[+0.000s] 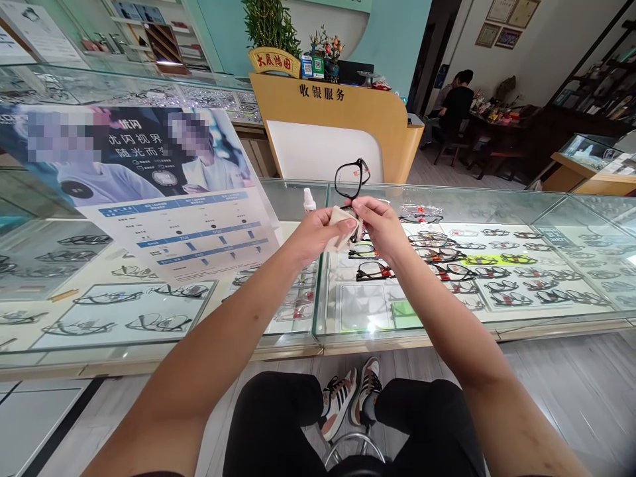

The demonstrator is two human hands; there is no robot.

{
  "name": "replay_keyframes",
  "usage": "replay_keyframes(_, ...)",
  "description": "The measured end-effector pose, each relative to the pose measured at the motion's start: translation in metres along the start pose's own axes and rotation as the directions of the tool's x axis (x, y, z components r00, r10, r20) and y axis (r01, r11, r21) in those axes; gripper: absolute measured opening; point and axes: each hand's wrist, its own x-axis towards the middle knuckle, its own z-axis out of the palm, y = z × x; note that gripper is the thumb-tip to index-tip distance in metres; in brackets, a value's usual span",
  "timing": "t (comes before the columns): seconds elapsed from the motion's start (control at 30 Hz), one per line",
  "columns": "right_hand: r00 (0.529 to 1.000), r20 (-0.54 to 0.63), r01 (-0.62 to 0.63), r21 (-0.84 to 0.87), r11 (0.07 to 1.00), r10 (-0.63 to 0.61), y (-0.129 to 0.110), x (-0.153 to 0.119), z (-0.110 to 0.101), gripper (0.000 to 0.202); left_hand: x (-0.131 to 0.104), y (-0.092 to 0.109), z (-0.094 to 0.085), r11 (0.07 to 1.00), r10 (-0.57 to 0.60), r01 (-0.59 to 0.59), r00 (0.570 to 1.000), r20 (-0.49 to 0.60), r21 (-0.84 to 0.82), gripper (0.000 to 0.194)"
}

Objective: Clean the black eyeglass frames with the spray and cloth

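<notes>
Black-framed glasses (349, 180) are held up between my two hands above the glass display case, one lens pointing away from me. My left hand (315, 233) is closed on a pale cloth (342, 228), which is wrapped round the nearer part of the glasses. The fingers of my right hand (378, 222) pinch the frame near its middle, right beside the cloth. A small white spray bottle (309, 199) stands on the glass just beyond my left hand.
Under the glass top (322, 324) lie rows of glasses (450, 271). A large printed poster board (199, 199) stands at the left. Behind the case is a wooden cashier counter (338, 109). People (457, 106) sit at a far desk.
</notes>
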Motion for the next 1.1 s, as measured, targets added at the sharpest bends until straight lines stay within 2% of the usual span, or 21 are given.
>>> replay_keyframes(0.1,1.0,-0.029,-0.009,0.019,1.0,0.009,0.001,0.001,0.0,0.058,-0.001,0.001,0.0,1.0,-0.02,0.02,1.0,0.017,0.017,0.064)
replay_keyframes(0.33,0.997,-0.06,-0.04,0.073,0.997,0.044,-0.001,0.003,-0.001,0.061,-0.003,0.006,0.001,0.999,0.024,-0.029,0.994,0.109,0.044,0.064)
replay_keyframes(0.5,0.995,-0.066,-0.062,0.161,0.985,0.073,-0.001,0.006,-0.002,0.062,-0.002,0.007,-0.002,0.999,0.019,-0.025,0.991,0.131,0.038,0.065)
replay_keyframes(0.63,0.997,-0.047,-0.059,0.17,0.984,0.067,0.002,0.008,-0.006,0.06,-0.001,0.003,-0.002,1.0,0.014,-0.014,0.996,0.091,-0.004,0.068)
replay_keyframes(0.9,0.999,0.03,0.02,0.062,0.998,-0.022,0.007,0.005,-0.006,0.052,0.002,-0.002,0.003,0.999,0.038,-0.038,0.999,-0.013,-0.005,0.073)
replay_keyframes(1.1,1.0,0.005,0.01,0.038,0.999,-0.01,0.006,0.006,-0.004,0.057,-0.001,0.0,0.003,0.999,0.015,-0.015,1.0,-0.001,0.03,0.067)
